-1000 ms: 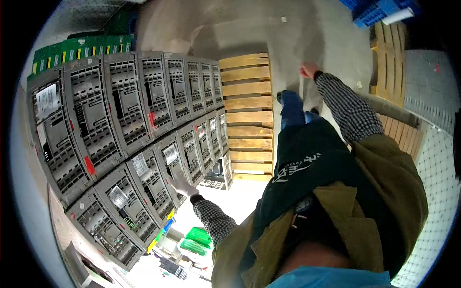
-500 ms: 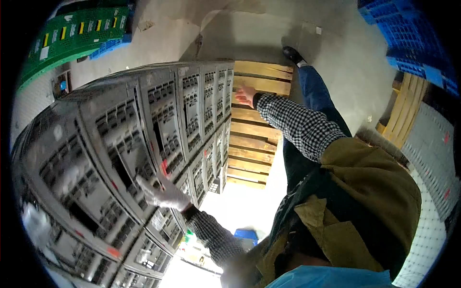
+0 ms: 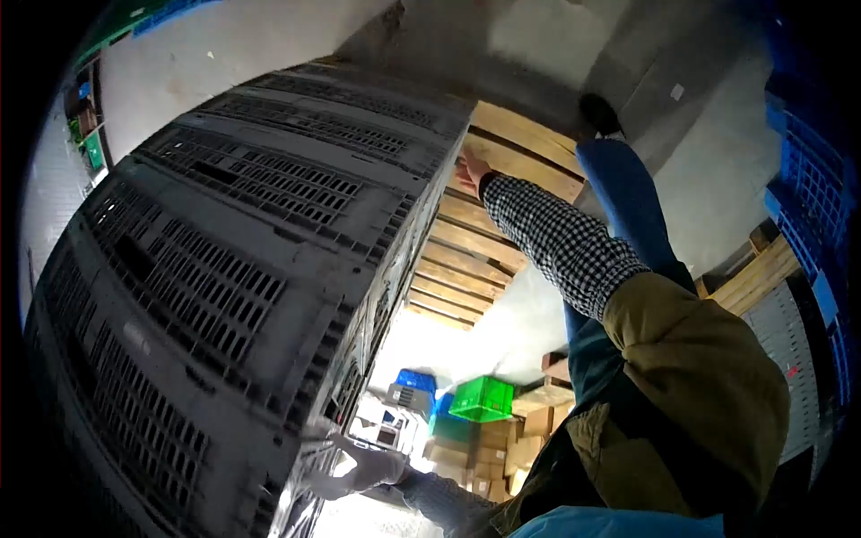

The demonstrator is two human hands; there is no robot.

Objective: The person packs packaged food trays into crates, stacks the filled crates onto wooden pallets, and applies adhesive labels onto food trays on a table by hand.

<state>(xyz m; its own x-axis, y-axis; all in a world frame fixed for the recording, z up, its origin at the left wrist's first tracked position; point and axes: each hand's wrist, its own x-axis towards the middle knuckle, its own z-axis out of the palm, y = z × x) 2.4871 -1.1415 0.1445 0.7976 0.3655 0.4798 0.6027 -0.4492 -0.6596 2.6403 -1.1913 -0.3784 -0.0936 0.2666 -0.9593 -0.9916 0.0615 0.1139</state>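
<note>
A tall stack of grey slotted plastic crates (image 3: 269,260) fills the left of the head view. My left hand (image 3: 363,471), in a whitish glove, is low at the near side of the stack. Its thumb and fingers are apart against the crates, and the fingertips are hard to make out. Farther up, my right hand (image 3: 473,170) is bare and reaches to the far end of the crates, above a wooden pallet (image 3: 516,152). Its fingers look stretched out by the crate edge; whether they touch is unclear.
Blue plastic crates (image 3: 812,179) stand at the right beside another wooden pallet (image 3: 762,273). Below are a bright green crate (image 3: 482,399), cardboard boxes (image 3: 489,448) and a blue container (image 3: 415,381). My shoe (image 3: 599,115) is on the concrete floor (image 3: 529,40) beyond the pallet.
The view has swung, so the crates show at another angle and the green crate and boxes have come into sight. My left hand has shifted lower along the stack; my right hand stays near the pallet.
</note>
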